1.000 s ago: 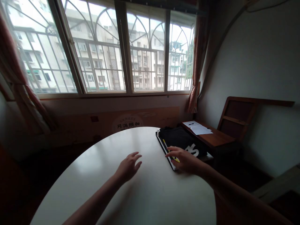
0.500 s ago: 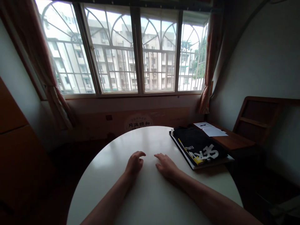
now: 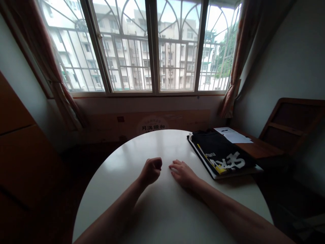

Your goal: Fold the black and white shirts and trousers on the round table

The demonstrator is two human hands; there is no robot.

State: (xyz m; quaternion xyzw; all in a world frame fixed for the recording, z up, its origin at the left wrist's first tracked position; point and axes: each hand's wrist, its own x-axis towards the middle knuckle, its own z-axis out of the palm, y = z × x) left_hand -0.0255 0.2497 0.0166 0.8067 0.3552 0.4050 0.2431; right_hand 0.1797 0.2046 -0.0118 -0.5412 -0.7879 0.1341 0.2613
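My left hand is closed in a fist over the middle of the round white table. No object shows in it, and the inside of the fist is hidden. To its right, my right hand rests palm down on the tabletop with its fingers stretched forward, holding nothing. A narrow gap separates the two hands. Nearest to the right hand is a folded black garment with white letters and a yellow patch, lying on a flat dark-edged board or folder at the table's right side.
Beyond the table's right edge, white papers with a dark pen-like thing lie on a brown wooden surface. A brown wooden chair back stands by the wall. Barred windows and curtains are behind, an orange cabinet at left.
My left hand has gone from loosely curled, open fingers to a fist. The right hand has flattened onto the table. The camera view has tipped down and shifted slightly left.
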